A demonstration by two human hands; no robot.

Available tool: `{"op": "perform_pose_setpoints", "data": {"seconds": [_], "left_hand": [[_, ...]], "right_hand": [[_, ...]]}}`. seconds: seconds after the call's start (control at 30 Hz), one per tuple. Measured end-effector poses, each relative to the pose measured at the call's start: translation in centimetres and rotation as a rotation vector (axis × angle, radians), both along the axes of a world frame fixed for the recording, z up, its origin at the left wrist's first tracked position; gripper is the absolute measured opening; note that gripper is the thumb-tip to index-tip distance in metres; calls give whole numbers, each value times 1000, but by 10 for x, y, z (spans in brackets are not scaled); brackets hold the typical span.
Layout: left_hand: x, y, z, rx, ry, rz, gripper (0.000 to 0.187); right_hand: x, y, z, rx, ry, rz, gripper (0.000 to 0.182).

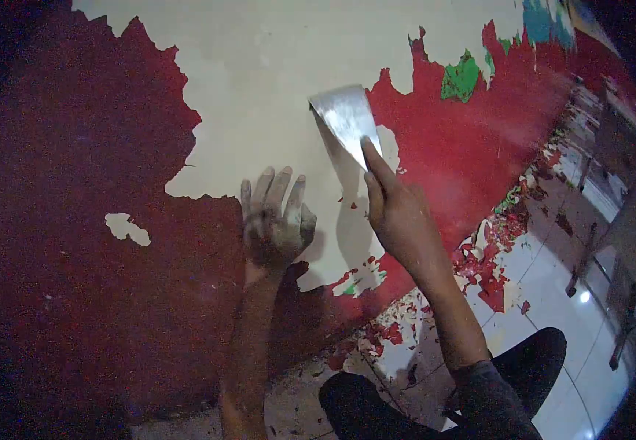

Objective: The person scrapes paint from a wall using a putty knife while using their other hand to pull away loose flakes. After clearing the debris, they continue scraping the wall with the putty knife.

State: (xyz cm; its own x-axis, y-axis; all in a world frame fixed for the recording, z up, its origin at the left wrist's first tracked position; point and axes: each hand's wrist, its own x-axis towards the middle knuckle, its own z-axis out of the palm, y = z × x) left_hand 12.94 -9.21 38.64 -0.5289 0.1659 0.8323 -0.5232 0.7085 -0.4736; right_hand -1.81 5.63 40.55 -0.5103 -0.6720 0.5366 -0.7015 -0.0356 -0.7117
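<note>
My right hand [401, 213] grips a paint scraper [346, 117], its wide metal blade pointing up and left with the index finger laid along it. The handle is hidden inside my fist. Behind the blade is the pale bare patch [259, 95] of the wall, close to the ragged edge of the red paint [442, 154]. My left hand [277, 220] rests at the lower part of that patch, fingers stretched upward and dusted grey, holding nothing.
Darker red paint [98, 147] covers the left of the wall, and a green paint remnant [461, 77] shows at upper right. Red paint flakes [490, 275] litter the tiled floor [552, 293] along the wall's foot. My bent knees [354, 403] are below; dark bars [585, 260] stand at far right.
</note>
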Motion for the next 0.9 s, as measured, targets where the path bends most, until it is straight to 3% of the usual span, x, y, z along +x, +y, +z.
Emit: {"op": "perform_pose_setpoints", "data": {"seconds": [0.13, 0.33, 0.43, 0.53, 0.67, 0.8, 0.9], "left_hand": [[2, 7, 3, 61, -34, 28, 39], [-2, 7, 4, -11, -3, 89, 39], [-11, 24, 17, 92, 90, 108, 35], [-38, 10, 42, -11, 28, -147, 34], [-50, 8, 70, -35, -150, -215, 33], [-50, 7, 64, -32, -140, -200, 30], [-51, 1, 59, -84, -115, -112, 33]], "right_hand": [[-1, 10, 0, 110, 18, 8, 44], [-8, -1, -18, -4, 98, 44, 50], [-2, -1, -18, -33, 31, 37, 49], [-6, 2, -17, 2, 5, 127, 52], [-6, -1, -23, -117, -41, 181, 53], [-14, 3, -34, -151, -608, 509, 59], [-23, -8, -46, -245, -699, 644, 59]]}}
